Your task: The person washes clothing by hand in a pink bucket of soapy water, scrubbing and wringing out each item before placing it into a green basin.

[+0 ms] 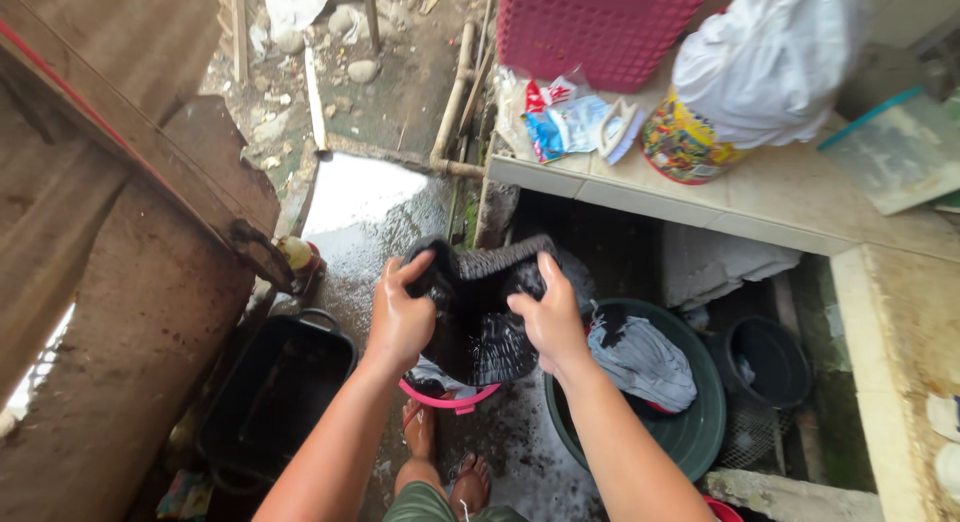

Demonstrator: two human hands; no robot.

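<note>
My left hand (398, 317) and my right hand (549, 320) both grip a wet black garment (484, 312) with a ribbed edge, holding it bunched up between them in mid-air. The cloth hangs above a small pink basin (452, 397) on the wet ground. My bare feet show below the basin, near the bottom of the view.
A black tub (270, 397) stands at the left. A dark green basin (690, 427) holding grey cloth sits at the right, beside a small black bucket (770, 360). A tiled ledge (790, 197) carries a pink basket (600, 27), sachets and a colourful container. Corrugated sheeting rises on the left.
</note>
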